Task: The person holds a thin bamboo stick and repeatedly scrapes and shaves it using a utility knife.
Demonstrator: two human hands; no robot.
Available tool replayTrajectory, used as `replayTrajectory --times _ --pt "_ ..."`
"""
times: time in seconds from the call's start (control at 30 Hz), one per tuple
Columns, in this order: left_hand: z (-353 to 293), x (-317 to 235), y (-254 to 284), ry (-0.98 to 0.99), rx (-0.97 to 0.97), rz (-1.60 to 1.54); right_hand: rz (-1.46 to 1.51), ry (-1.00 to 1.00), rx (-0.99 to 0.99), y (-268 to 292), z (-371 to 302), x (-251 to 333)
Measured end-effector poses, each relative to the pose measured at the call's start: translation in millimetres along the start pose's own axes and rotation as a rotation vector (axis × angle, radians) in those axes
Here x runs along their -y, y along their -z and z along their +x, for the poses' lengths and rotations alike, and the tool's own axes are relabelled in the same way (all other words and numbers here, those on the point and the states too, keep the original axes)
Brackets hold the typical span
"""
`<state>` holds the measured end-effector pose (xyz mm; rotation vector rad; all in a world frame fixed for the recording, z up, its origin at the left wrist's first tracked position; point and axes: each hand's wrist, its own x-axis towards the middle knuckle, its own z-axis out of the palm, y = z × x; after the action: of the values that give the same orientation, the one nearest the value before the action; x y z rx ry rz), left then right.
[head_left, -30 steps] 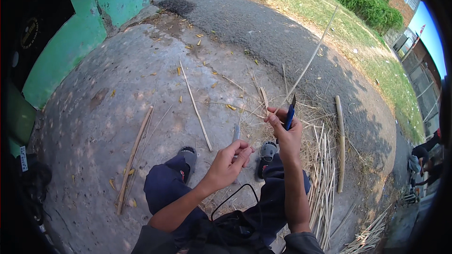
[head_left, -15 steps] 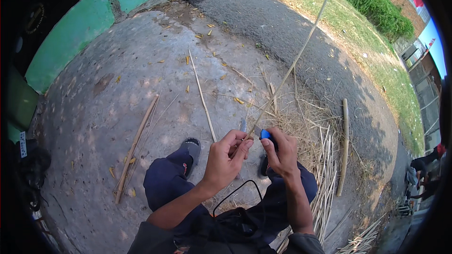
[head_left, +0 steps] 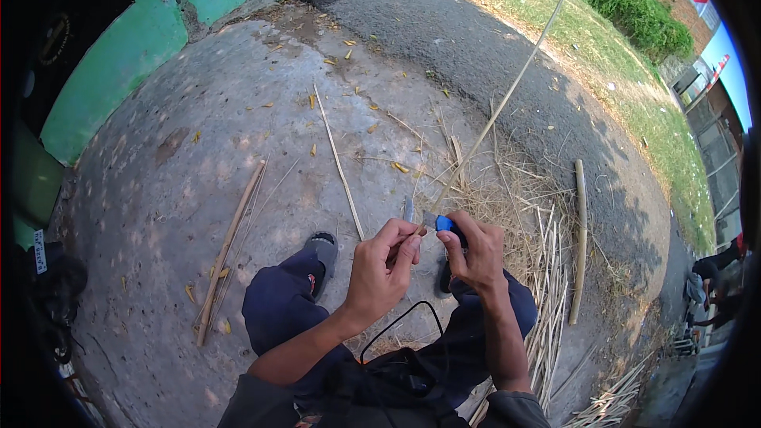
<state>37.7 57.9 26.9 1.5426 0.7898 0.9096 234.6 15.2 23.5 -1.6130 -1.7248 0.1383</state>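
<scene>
My left hand (head_left: 382,265) pinches the near end of a long thin bamboo strip (head_left: 511,93) between thumb and fingers. From there the strip slants away, up to the right. Close beside it, my right hand (head_left: 478,252) grips a small knife with a blue handle (head_left: 445,224). Its short grey blade (head_left: 430,218) lies against the strip just beyond my left fingertips. The rest of the handle is hidden in my right fist. A grey metal blade-like piece (head_left: 408,209) shows past my left hand; what it belongs to is hidden.
On the concrete lie a single pale strip (head_left: 338,160) ahead and a thicker stick (head_left: 230,254) to the left. At right are a pile of strips (head_left: 547,293), shavings (head_left: 515,182) and a bamboo pole (head_left: 580,242). A green wall (head_left: 103,91) stands far left; a person (head_left: 717,269) is far right.
The knife blade, less visible before, now shows against the strip. My right hand has shifted slightly. The strip's far end has tipped a little lower and to the right.
</scene>
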Motion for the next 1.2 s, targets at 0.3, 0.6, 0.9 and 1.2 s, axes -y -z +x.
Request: replayTrajectory --times 0.3,0.6,0.9,1.2 --pt "-6.8 -14.8 -0.8 0.103 0.042 -0.132 -0.025 -0.102 -0.256 3.8 10.9 -19.9" --pt "-20.0 -12.5 16.6 0.264 0.157 -0.258 0.554 -0.243 -0.395 28.8 5.3 -42.5" --pt "-8.9 3.3 12.7 0.104 0.020 -0.256 0.118 0.030 0.022 -13.4 4.9 9.4" --pt "-11.9 -0.5 12.0 0.103 -0.019 -0.155 0.042 0.055 0.029 -13.2 4.8 13.0"
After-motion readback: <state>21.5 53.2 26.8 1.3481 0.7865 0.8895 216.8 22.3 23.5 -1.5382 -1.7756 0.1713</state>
